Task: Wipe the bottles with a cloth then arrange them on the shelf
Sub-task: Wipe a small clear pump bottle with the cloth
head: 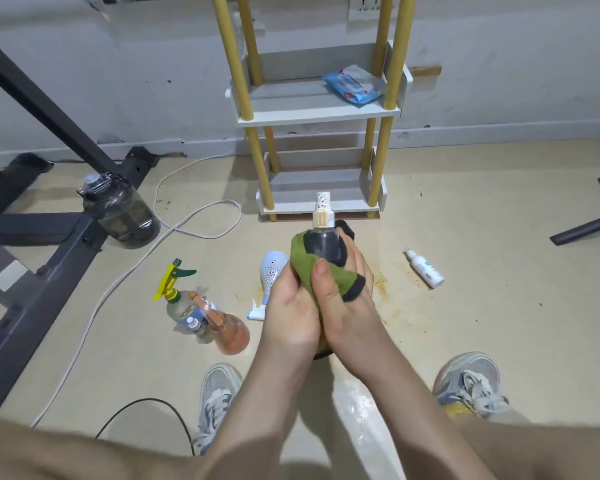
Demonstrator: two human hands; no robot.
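I hold a dark spray bottle (323,242) with a white speckled nozzle upright in front of me. A green cloth with black trim (333,271) is wrapped round its body. My left hand (290,306) grips the bottle's lower part. My right hand (343,299) grips the cloth against the bottle, thumb on top. The white shelf with yellow posts (312,116) stands against the wall beyond. On the floor lie a white and blue spray bottle (269,271), a green-and-yellow trigger bottle (179,299), an orange bottle (231,332) and a small white bottle (425,268).
A blue wipes packet (355,85) lies on the upper shelf. A large dark water jug (122,209) stands at the left beside a black metal frame (49,258). White cable (187,216) loops across the floor. My shoes (471,386) are at the bottom.
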